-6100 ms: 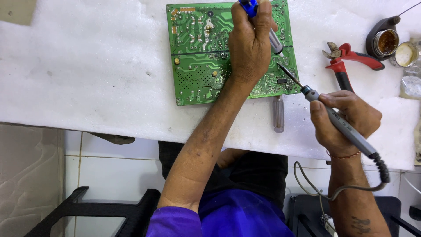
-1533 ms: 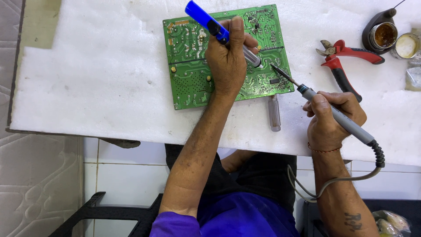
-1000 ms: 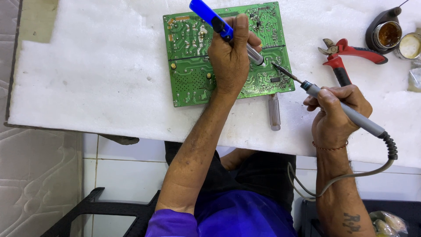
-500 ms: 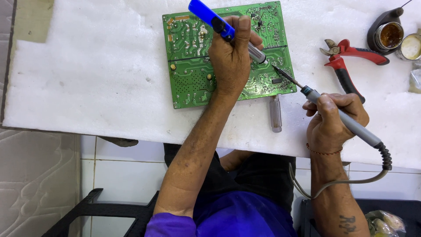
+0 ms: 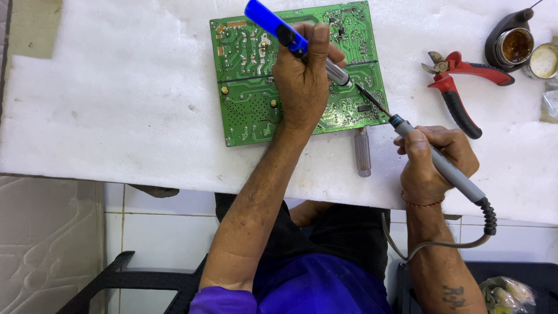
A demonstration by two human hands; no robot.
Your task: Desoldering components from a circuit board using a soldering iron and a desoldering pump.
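A green circuit board [image 5: 250,75] lies solder side up on the white foam sheet [image 5: 116,104]. My left hand [image 5: 302,87] rests on the board and grips a blue desoldering pump [image 5: 279,29], its metal nozzle pointing down-right at the board's right part. My right hand [image 5: 433,160] holds a grey soldering iron [image 5: 442,166] like a pen. The iron's dark tip meets the pump's nozzle at the same spot near the board's right edge.
A small clear-handled screwdriver [image 5: 362,152] lies just below the board. Red-and-black cutters [image 5: 459,87] lie to the right. A dark pot of brown flux [image 5: 511,43] and a small white tin [image 5: 543,61] stand at the far right. The iron's cord hangs off the table's front edge.
The pump's blue end has tilted from upright to leaning left over the last seconds. Both tool tips stay at the same spot on the board; the view shifted slightly.
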